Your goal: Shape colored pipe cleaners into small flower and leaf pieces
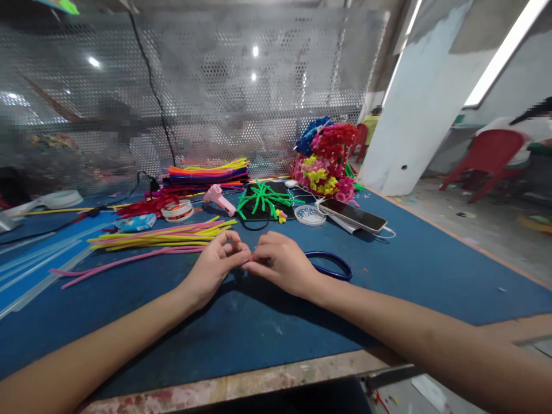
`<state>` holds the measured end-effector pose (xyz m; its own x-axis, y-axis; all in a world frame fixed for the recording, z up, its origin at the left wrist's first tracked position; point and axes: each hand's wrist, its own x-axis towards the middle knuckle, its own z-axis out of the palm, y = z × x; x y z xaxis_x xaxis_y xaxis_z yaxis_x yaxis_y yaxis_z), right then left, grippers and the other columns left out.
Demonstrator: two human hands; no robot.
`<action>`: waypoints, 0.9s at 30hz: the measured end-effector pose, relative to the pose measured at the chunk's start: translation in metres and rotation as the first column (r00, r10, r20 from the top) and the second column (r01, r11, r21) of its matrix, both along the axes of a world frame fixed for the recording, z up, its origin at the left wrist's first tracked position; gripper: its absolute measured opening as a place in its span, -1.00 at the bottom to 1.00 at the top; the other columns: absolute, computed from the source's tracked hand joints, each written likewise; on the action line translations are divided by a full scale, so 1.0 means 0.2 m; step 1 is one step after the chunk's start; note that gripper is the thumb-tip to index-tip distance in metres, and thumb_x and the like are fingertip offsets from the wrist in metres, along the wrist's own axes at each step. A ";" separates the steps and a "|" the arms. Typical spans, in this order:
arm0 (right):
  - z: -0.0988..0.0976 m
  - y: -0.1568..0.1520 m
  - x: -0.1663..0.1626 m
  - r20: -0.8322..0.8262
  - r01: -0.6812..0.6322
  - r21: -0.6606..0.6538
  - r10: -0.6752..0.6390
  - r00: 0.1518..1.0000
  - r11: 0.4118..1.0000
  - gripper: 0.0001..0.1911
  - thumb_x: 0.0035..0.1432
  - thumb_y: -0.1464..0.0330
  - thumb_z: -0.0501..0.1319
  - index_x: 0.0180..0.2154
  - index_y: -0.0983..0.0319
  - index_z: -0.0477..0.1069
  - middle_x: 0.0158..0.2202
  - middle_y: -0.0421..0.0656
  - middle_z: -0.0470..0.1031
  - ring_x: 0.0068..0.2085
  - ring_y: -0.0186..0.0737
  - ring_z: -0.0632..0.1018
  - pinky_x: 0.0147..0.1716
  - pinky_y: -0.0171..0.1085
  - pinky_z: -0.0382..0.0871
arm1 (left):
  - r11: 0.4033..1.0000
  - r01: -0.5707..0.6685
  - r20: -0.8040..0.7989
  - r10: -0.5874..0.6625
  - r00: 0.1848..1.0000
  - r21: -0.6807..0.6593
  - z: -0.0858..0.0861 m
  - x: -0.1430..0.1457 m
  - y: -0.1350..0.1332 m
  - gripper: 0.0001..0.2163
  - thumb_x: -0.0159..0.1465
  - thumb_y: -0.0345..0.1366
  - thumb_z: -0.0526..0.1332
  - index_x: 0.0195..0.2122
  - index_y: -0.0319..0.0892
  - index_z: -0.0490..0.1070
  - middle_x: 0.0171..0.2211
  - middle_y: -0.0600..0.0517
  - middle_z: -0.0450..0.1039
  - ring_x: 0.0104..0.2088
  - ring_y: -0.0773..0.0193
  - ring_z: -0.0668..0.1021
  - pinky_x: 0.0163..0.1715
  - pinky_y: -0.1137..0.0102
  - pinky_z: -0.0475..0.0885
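Note:
My left hand point(218, 261) and my right hand point(282, 261) meet fingertip to fingertip above the blue table mat point(409, 270). Both are pinched on a small pink piece point(251, 260), mostly hidden by the fingers; it looks like a bit of pink pipe cleaner. Just left of my left hand lie loose pink and yellow pipe cleaners point(164, 236). A dark blue ring point(332, 265) lies on the mat right behind my right wrist.
At the back lie a stack of coloured pipe cleaners point(207, 172), a pink glue gun point(218, 197), green pipe-cleaner shapes point(261, 201), a bead dish point(309, 215), a phone point(353, 214) and a flower bunch point(328, 158). A perforated screen point(215, 86) closes off the back. Red chair point(487, 158) at right.

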<state>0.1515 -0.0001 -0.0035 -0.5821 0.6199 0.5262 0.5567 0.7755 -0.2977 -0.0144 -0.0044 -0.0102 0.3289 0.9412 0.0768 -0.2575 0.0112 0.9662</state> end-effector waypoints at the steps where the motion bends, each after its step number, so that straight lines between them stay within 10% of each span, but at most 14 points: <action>1: 0.01 0.00 0.00 -0.009 -0.030 0.000 0.030 1.000 1.000 -0.74 0.11 0.26 0.15 -0.50 0.29 0.40 -0.49 -0.16 0.35 -0.37 -0.32 0.33 -0.37 -0.36 0.16 | 1.000 0.009 0.033 -0.008 0.999 -0.018 0.00 0.00 0.01 -0.74 0.05 -0.41 0.28 -0.34 -0.15 0.17 -0.49 0.17 0.38 -0.47 0.48 0.44 -0.44 0.60 0.33; 13: 0.03 0.02 0.02 -0.313 -0.230 -0.193 0.163 0.936 0.954 -0.82 0.14 0.31 0.11 -0.26 0.26 0.36 -0.34 -0.17 0.45 -0.34 -0.36 0.43 -0.29 -0.38 0.27 | 0.962 -0.037 0.217 0.098 0.971 -0.269 0.03 -0.03 0.04 -0.67 -0.03 -0.39 0.33 -0.29 -0.12 0.21 -0.46 0.15 0.35 -0.50 0.46 0.46 -0.44 0.53 0.44; 20: 0.02 0.00 -0.01 -0.337 -0.152 -0.230 0.068 0.939 0.961 -0.82 0.11 0.31 0.13 -0.36 0.27 0.44 -0.45 -0.19 0.45 -0.43 -0.39 0.39 -0.40 -0.41 0.22 | 0.982 -0.133 -0.119 0.149 0.982 0.133 0.01 -0.03 0.05 -0.86 0.11 -0.27 0.22 -0.43 -0.19 0.27 -0.48 0.11 0.30 -0.47 0.44 0.41 -0.43 0.52 0.36; 24: 0.02 0.00 -0.02 -0.445 -0.078 -0.372 -0.105 0.889 0.925 -0.79 0.09 0.29 0.13 -0.43 0.30 0.43 -0.50 -0.20 0.44 -0.47 -0.40 0.37 -0.47 -0.42 0.20 | 0.673 -0.112 -0.387 0.545 0.744 0.731 0.02 -0.07 0.05 -0.90 0.12 -0.26 0.19 -0.39 -0.17 0.40 -0.28 0.00 0.36 -0.22 0.26 0.42 -0.25 0.38 0.35; 27: 0.02 0.00 -0.04 -0.515 -0.133 -0.486 -0.160 0.842 0.864 -0.75 0.05 0.24 0.17 -0.45 0.32 0.42 -0.53 -0.21 0.41 -0.50 -0.42 0.34 -0.50 -0.42 0.20 | 0.446 0.045 -0.380 0.701 0.603 0.894 0.03 -0.08 0.02 -0.88 0.11 -0.31 0.19 -0.31 -0.13 0.41 -0.24 -0.01 0.40 -0.17 0.22 0.43 -0.14 0.32 0.32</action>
